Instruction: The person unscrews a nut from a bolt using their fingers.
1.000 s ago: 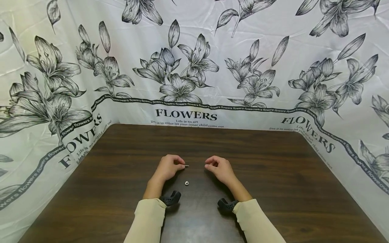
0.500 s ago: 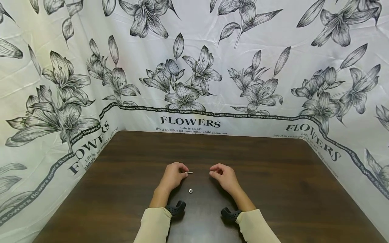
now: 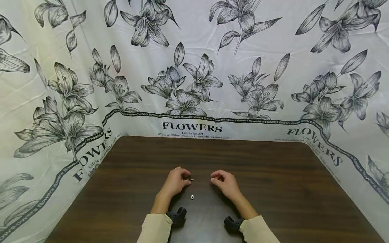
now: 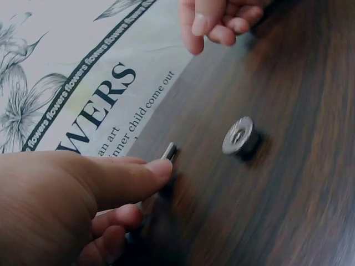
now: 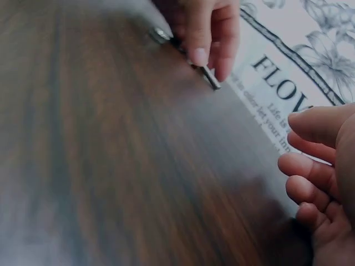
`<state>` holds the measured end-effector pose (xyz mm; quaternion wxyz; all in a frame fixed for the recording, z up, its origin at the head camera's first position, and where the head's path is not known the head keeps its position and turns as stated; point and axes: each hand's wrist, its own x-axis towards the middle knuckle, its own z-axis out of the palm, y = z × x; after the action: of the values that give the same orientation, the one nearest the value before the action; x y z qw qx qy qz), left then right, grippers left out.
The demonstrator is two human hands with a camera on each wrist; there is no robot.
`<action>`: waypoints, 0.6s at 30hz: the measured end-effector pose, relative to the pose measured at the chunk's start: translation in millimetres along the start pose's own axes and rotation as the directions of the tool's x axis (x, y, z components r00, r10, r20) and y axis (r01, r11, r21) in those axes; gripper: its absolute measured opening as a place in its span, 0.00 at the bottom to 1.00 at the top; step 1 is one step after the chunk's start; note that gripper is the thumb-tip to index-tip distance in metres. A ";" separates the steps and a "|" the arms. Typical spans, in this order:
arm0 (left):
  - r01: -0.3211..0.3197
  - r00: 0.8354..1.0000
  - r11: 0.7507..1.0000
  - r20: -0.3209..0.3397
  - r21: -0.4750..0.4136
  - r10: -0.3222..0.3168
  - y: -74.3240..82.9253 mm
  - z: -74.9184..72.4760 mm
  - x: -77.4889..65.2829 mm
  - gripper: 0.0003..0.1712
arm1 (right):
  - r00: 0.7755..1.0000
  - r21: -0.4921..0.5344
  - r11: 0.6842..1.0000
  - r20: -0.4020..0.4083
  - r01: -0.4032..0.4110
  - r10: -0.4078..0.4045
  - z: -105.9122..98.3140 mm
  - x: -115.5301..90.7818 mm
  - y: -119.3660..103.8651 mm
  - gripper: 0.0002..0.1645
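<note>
Near the middle of the table, my left hand (image 3: 176, 181) pinches a thin silvery metal rod (image 3: 191, 179) between thumb and fingers. The rod's bare end (image 4: 171, 149) pokes out past the thumb tip in the left wrist view; the rest of it is hidden in the grip. A small round silver metal piece (image 3: 192, 197), with a knurled edge and a recessed centre, sits on the table closer to me than the rod. Across from the left hand, my right hand (image 3: 226, 183) holds nothing, its fingers loosely bent and pointing toward the rod.
The dark wood-grain table (image 3: 291, 189) stretches out on all sides of the hands. A white cloth (image 3: 194, 67) printed with flowers hangs behind it and along both sides. Black bands (image 3: 177, 215) are worn on both wrists.
The head view has tilted up, so everything sits lower in the picture. The left hand keeps its pinch on the rod, whose angle shifts slightly. The round piece stays on the table.
</note>
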<state>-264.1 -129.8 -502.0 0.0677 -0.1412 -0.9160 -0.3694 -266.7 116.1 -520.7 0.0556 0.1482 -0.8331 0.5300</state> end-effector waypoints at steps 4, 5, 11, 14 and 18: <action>-0.007 0.999 1.000 0.054 0.003 0.007 0.0 -3.7 -1.5 0.16 | 0.999 0.034 0.999 0.044 0.002 -0.004 -10.0 -10.1 0.0 0.06; -0.005 0.998 1.000 0.062 0.000 0.005 -0.4 -4.9 -2.6 0.17 | 0.998 0.042 0.999 0.056 0.006 -0.008 -13.5 -13.4 0.5 0.07; -0.013 0.999 1.000 0.048 0.027 0.012 -7.1 -19.7 -10.9 0.20 | 0.993 0.036 0.999 0.114 0.014 -0.018 -40.7 -36.8 3.9 0.11; -0.005 1.000 0.998 0.030 0.061 0.003 -12.1 -31.3 -15.4 0.19 | 0.994 -0.019 0.999 0.108 0.032 -0.030 -56.1 -45.5 9.2 0.11; -0.013 1.000 0.990 0.015 0.137 0.011 -21.2 -47.0 -20.4 0.20 | 0.995 -0.191 0.979 0.087 0.074 -0.058 -78.9 -50.4 18.2 0.12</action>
<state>-250.3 -181.3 -486.9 0.0732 -0.1444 -0.9388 -0.3040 -229.5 203.8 -514.9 0.0535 0.1910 -0.8769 0.4378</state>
